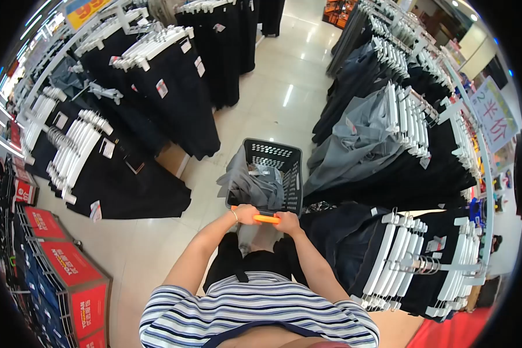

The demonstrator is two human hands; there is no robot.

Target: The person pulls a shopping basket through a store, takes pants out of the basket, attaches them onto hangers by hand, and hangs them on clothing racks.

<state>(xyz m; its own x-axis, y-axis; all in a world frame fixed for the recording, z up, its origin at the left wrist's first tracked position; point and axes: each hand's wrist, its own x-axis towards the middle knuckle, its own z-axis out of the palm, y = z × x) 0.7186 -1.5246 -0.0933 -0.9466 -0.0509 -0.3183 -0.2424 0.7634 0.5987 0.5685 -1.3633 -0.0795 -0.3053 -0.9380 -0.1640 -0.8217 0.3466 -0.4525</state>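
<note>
Both of my hands are closed on the orange handle of a dark basket cart. My left hand wraps round the handle's left end, with a thin bracelet at the wrist. Round the right end is my right hand. Inside the cart lies crumpled grey clothing, part of it draped over the left rim. A small white item, too small to make out, rests on the clothing.
Racks of black trousers on white hangers stand at the left. Grey trousers and dark trousers hang close at the right. The tiled aisle runs ahead between them. Red signs stand at the lower left.
</note>
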